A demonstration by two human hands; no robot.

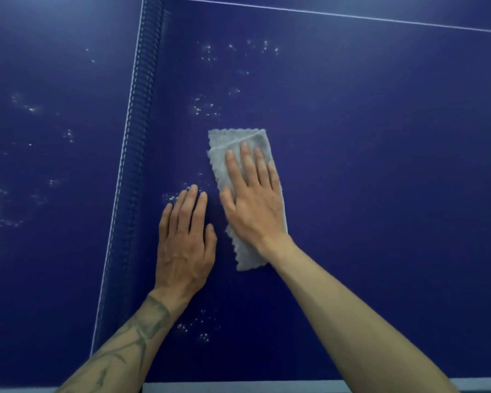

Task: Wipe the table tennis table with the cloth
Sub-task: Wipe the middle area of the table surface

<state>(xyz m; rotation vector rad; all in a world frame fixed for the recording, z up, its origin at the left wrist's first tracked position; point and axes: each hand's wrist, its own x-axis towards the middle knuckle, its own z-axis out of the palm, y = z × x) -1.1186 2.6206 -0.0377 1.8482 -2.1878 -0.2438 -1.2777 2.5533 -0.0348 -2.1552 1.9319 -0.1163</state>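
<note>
Head view showed the right hand (253, 207) pressing straight-fingered on the folded grey cloth (226, 141), the left hand (183, 248) flat and empty on the blue worktop (380, 180) just beside it.

Dark line tattoo (145, 324) marks the left forearm (119, 357).
</note>
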